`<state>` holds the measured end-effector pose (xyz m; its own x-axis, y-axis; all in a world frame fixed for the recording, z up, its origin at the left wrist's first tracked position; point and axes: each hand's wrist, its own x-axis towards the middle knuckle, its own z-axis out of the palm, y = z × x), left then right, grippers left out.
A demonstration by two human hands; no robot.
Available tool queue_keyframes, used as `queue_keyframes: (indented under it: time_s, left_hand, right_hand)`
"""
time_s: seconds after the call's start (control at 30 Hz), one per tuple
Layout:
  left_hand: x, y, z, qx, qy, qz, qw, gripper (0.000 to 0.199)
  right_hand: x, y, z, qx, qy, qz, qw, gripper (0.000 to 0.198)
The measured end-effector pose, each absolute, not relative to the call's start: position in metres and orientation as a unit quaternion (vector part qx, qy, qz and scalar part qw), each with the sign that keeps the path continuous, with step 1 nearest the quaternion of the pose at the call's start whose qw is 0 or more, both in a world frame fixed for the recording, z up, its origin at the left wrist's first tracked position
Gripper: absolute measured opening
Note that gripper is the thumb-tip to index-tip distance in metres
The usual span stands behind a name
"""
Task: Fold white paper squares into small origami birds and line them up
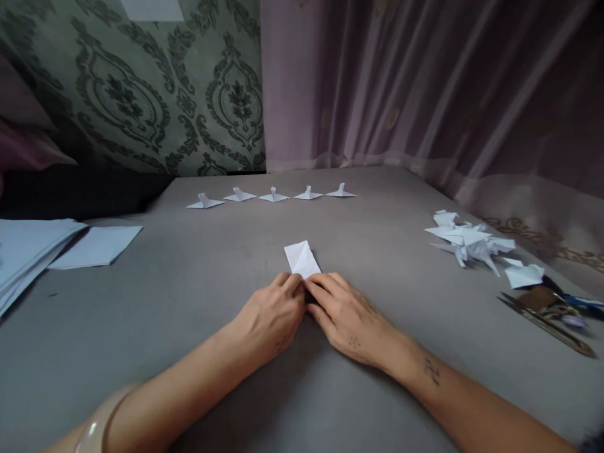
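A small folded white paper (302, 258) lies on the grey surface in front of me, creased lines running across it. Its near end is hidden under my fingers. On that end, my left hand (277, 309) is closed, its fingers bent and pinching the paper. My right hand (345, 313) grips the same near edge from the other side, thumb and fingers pressed together. The fingertips of both hands almost meet there.
Several folded paper birds (274, 195) stand in a row toward the back. At the right lies a heap of folded white paper (465, 239), with scissors (550, 327) nearer me. A stack of white sheets (33, 251) and a smaller sheet (101, 246) are at left.
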<state>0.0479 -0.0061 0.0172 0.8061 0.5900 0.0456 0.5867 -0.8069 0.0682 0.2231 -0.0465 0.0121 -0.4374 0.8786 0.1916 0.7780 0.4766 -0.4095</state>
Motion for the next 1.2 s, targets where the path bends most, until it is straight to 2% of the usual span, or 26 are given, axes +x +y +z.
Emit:
queue_keyframes:
  time_s: [0.17,0.43,0.53,0.63,0.77,0.93,1.1,1.2]
  left_hand:
    - [0.045,-0.008,0.023,0.933,0.359,-0.004,0.010,0.025]
    - [0.041,-0.003,0.026,0.922,0.386,0.006,-0.010,0.024]
    - [0.039,0.004,0.021,0.921,0.386,0.056,0.012,0.026]
    - [0.035,0.017,0.014,0.888,0.426,0.155,0.078,0.031]
    - [0.030,0.035,0.008,0.782,0.519,0.287,0.190,0.015]
    - [0.027,0.043,-0.005,0.751,0.519,0.322,0.251,0.037]
    - [0.028,0.043,-0.017,0.784,0.473,0.327,0.235,0.056]
    - [0.029,0.040,-0.012,0.816,0.434,0.341,0.171,0.067]
  right_hand:
    - [0.223,-0.049,0.015,-0.514,-0.842,0.091,0.140,0.034]
    - [0.231,-0.050,0.019,-0.549,-0.823,0.070,0.126,0.026]
    - [0.235,-0.048,0.017,-0.558,-0.813,0.074,0.147,0.024]
    - [0.236,-0.043,0.013,-0.572,-0.791,0.085,0.202,0.021]
    - [0.234,-0.033,0.007,-0.634,-0.709,0.134,0.279,0.013]
    - [0.228,-0.024,0.003,-0.646,-0.683,0.153,0.304,0.028]
    - [0.225,-0.021,0.001,-0.621,-0.691,0.159,0.336,0.020]
    - [0.224,-0.023,0.002,-0.581,-0.721,0.155,0.344,0.010]
